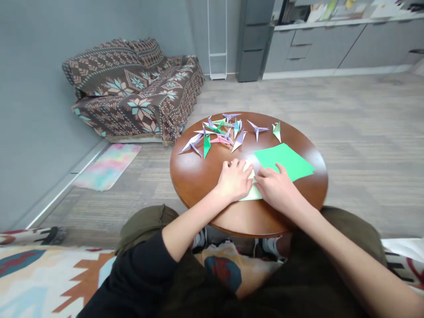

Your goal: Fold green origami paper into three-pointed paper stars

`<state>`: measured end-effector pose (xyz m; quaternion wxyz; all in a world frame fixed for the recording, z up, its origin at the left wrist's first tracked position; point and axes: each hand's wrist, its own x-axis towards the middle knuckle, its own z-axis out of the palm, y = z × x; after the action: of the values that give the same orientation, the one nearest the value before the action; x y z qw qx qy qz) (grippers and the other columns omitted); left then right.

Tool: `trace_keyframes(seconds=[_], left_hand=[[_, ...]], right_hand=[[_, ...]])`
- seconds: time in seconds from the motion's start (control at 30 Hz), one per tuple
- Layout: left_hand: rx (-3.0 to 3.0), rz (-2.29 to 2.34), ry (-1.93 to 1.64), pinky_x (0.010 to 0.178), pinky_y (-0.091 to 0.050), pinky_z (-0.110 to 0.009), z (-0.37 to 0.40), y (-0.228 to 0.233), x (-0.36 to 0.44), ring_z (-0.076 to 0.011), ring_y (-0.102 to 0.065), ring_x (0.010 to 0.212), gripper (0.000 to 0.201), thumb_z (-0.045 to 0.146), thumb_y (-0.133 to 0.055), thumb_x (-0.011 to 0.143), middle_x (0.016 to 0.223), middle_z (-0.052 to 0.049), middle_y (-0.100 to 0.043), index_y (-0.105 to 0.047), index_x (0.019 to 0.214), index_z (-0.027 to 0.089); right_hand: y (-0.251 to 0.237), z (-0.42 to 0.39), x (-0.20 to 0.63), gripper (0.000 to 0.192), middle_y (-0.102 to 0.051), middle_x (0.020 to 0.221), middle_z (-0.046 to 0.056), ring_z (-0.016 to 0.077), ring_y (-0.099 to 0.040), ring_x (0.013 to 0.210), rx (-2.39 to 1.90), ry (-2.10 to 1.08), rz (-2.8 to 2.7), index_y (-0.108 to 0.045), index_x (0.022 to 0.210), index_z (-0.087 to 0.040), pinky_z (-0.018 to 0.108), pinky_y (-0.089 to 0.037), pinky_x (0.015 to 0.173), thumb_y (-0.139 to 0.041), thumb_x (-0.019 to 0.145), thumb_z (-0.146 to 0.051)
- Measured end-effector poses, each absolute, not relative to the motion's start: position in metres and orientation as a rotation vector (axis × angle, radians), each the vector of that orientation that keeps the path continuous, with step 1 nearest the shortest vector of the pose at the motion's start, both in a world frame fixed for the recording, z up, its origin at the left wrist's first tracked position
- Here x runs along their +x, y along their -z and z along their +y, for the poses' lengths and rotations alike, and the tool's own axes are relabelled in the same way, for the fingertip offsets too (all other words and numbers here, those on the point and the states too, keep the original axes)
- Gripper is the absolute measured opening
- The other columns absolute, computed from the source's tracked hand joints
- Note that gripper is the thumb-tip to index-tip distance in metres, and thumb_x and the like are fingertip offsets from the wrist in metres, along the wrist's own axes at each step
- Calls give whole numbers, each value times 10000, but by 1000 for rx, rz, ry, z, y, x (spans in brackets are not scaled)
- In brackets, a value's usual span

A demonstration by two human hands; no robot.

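Observation:
A pale green-white sheet of origami paper (252, 193) lies on the round wooden table in front of me, partly covered by both hands. My left hand (234, 179) rests over its left side, fingers bent and pressing it against the tabletop. From the right, my right hand (275, 185) holds the paper near its middle, thumb and fingers close together. The two hands' fingertips nearly meet. Folds under the fingers are hidden. Just beyond my right hand lies a stack of bright green paper (285, 161).
Several folded paper cranes (220, 129) in purple, green, pink and blue crowd the far left of the round table (195, 181). A purple crane (257, 129) and a light green one (277, 131) stand apart. Beyond are a covered sofa (139, 92) and grey cabinets (318, 46).

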<state>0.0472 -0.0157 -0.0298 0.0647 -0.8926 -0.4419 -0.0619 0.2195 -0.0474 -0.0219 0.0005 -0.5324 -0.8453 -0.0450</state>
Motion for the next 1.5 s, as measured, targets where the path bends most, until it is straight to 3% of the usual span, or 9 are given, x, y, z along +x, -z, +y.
trace_keyframes(seconds=[0.53,0.67,0.73,0.83,1.0,1.5], left_hand=[[-2687,-1368,168,961,-436,-546,-16,32,50,-371,-541,1243,551,416,-414,1052,1466,-172,-609,-516,1544,191],[-2697,-1372,176,987,-432,-559,-18,32,51,-387,-530,1271,634,518,-428,1037,1497,-194,-595,-505,1555,161],[-2709,-1368,179,1017,-425,-565,-22,31,50,-395,-521,1303,692,589,-444,1018,1513,-205,-585,-508,1552,154],[-2753,-1342,187,1085,-402,-563,-28,29,47,-388,-510,1354,740,639,-470,996,1523,-212,-579,-511,1540,139],[-2791,-1330,219,1166,-367,-531,-35,29,39,-362,-489,1399,750,643,-519,973,1547,-213,-562,-531,1486,95],[-2792,-1327,273,1199,-329,-522,-38,32,37,-357,-490,1414,772,648,-513,976,1529,-217,-575,-510,1500,81]], right_hand=[[42,-115,235,340,-686,802,46,225,-613,807,-1421,382,-2548,-758,814,-185,533,-229,1184,-514,1049,-159],[28,-122,244,341,-678,760,19,215,-636,794,-1312,209,-2571,-721,741,-214,436,-326,1059,-566,1045,-207],[23,-114,250,337,-689,790,34,217,-645,804,-1309,209,-2549,-716,767,-205,369,-368,870,-558,1062,-250],[23,-93,254,307,-699,808,61,223,-642,773,-1479,336,-2373,-697,814,-181,352,-345,764,-551,1065,-280],[35,-57,239,206,-776,942,121,262,-687,897,-1655,277,-2406,-682,930,-154,348,-314,778,-559,1048,-270],[31,-11,220,191,-813,982,135,271,-702,818,-1834,130,-2346,-674,983,-176,342,-273,685,-508,1053,-238]])
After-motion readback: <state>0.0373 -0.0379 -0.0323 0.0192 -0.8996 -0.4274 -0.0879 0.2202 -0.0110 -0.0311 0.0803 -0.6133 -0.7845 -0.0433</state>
